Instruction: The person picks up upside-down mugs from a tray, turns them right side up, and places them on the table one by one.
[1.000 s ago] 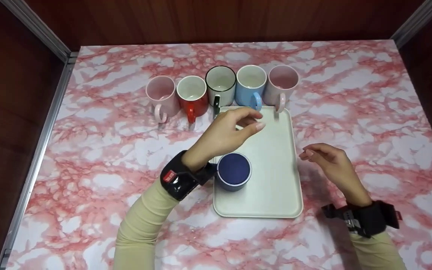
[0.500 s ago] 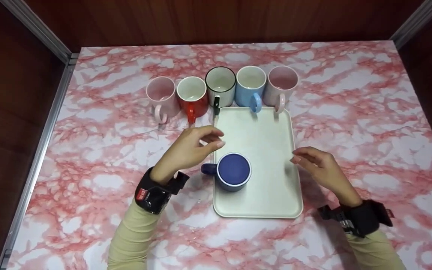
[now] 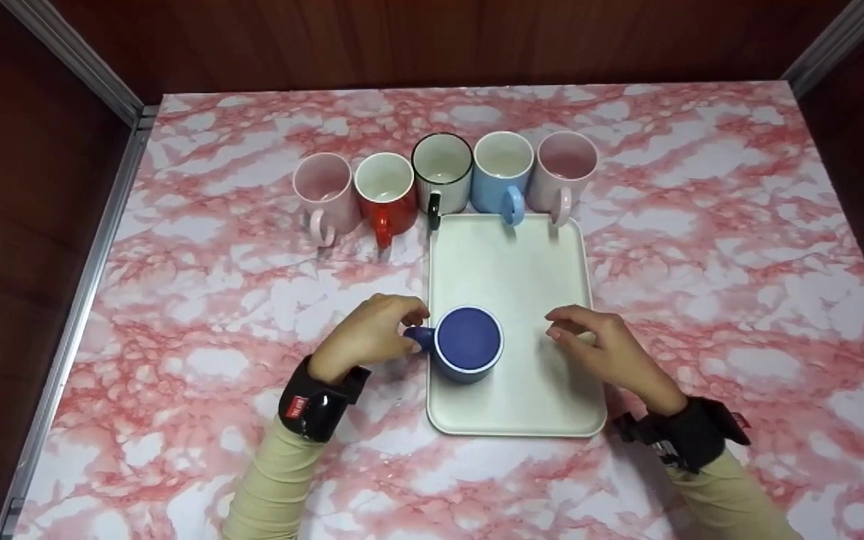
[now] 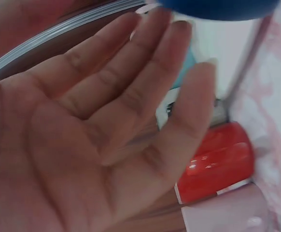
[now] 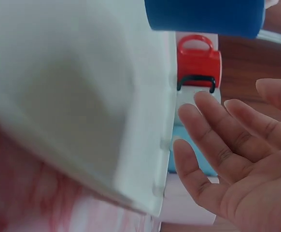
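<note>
Hiding blue mug's handle (image 3: pixel 418 339): left hand (image 3: pixel 367 337)

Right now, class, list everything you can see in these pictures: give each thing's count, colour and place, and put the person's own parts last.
dark blue mug: 1, dark blue, upright on the near left part of the tray, handle pointing left
tray: 1, off-white, middle of the table
pink mugs: 2, pale pink, at the two ends of the far row
red mug: 1, red, white inside, second from left
white mug: 1, white with black rim and handle, middle of the row
light blue mug: 1, light blue, fourth from left
table: 1, pink and white marble pattern
left hand: 1, at the dark blue mug's handle
right hand: 1, above the tray's right side, holding nothing
</note>
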Demonstrator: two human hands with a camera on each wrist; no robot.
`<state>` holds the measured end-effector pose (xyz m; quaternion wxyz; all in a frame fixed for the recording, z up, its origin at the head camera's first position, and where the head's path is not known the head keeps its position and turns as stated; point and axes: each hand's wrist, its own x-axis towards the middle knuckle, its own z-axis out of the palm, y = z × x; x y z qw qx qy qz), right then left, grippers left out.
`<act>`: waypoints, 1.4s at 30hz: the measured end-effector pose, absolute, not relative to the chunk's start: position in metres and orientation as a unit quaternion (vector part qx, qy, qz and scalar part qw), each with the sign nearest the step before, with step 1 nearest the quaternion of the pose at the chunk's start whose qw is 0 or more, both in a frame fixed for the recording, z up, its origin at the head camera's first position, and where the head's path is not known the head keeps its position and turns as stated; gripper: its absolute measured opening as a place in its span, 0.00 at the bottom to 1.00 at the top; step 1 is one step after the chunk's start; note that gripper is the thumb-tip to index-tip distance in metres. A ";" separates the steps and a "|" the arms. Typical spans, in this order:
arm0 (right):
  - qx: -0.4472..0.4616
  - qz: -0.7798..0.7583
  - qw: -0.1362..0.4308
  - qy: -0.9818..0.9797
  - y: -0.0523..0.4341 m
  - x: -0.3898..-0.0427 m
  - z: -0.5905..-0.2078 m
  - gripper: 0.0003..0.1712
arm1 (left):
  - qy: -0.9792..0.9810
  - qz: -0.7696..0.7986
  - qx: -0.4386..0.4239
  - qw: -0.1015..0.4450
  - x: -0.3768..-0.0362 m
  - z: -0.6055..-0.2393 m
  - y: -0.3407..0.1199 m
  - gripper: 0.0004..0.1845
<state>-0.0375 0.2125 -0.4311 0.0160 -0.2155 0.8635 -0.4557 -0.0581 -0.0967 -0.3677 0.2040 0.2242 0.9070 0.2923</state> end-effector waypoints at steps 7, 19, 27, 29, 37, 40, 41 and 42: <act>-0.262 -0.443 0.018 0.857 0.205 -0.038 -0.437 0.10 | 0.913 0.275 0.226 0.199 -0.054 -0.382 -0.090 0.10; -0.272 -0.437 0.036 0.857 0.202 -0.036 -0.442 0.11 | 0.907 0.274 0.306 0.093 -0.045 -0.403 -0.088 0.05; -0.288 -0.433 0.029 0.854 0.200 -0.036 -0.443 0.10 | 0.893 0.290 0.337 0.079 -0.043 -0.409 -0.091 0.04; -0.290 -0.431 0.027 0.854 0.201 -0.036 -0.443 0.10 | 0.889 0.299 0.336 0.088 -0.044 -0.410 -0.091 0.04; -0.279 -0.423 0.049 0.860 0.203 -0.033 -0.447 0.08 | 0.873 0.339 0.328 0.126 -0.043 -0.413 -0.090 0.03; -0.271 -0.422 0.057 0.863 0.203 -0.032 -0.446 0.08 | 0.865 0.356 0.323 0.142 -0.042 -0.413 -0.090 0.03; -0.269 -0.422 0.057 0.864 0.203 -0.032 -0.446 0.08 | 0.862 0.364 0.320 0.148 -0.042 -0.413 -0.091 0.03; -0.266 -0.422 0.058 0.864 0.203 -0.032 -0.446 0.08 | 0.859 0.373 0.317 0.151 -0.041 -0.412 -0.090 0.03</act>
